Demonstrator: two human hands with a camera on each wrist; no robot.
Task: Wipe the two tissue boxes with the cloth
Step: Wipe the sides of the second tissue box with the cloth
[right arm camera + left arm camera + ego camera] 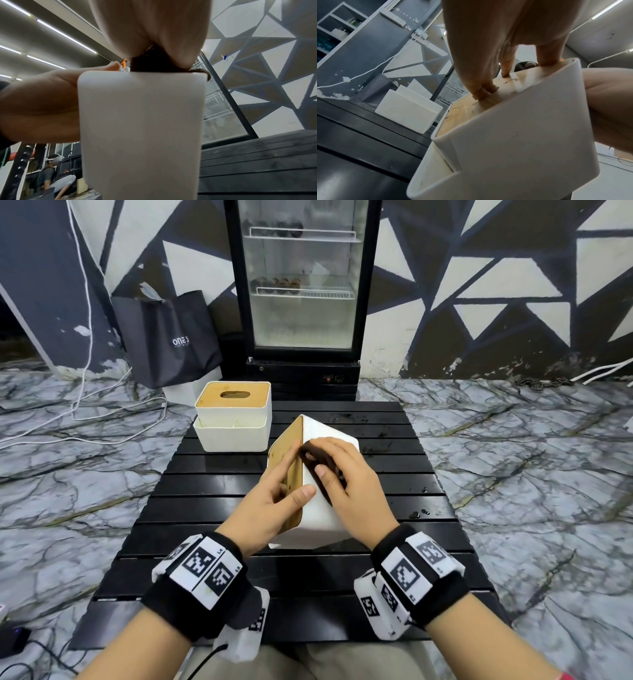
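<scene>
Near tissue box: tipped on edge, mid counter; wooden lid faces L
L hand: grips box, fingers on lid
R hand: presses dark cloth onto white side
Far tissue box: upright, back-L

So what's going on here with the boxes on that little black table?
A person is cleaning tissue boxes. The left hand grips the near tissue box, tipped on its side on the black slatted table, fingers on its wooden lid. The right hand presses a dark cloth against the box's white side. The second tissue box stands upright behind, untouched.
</scene>
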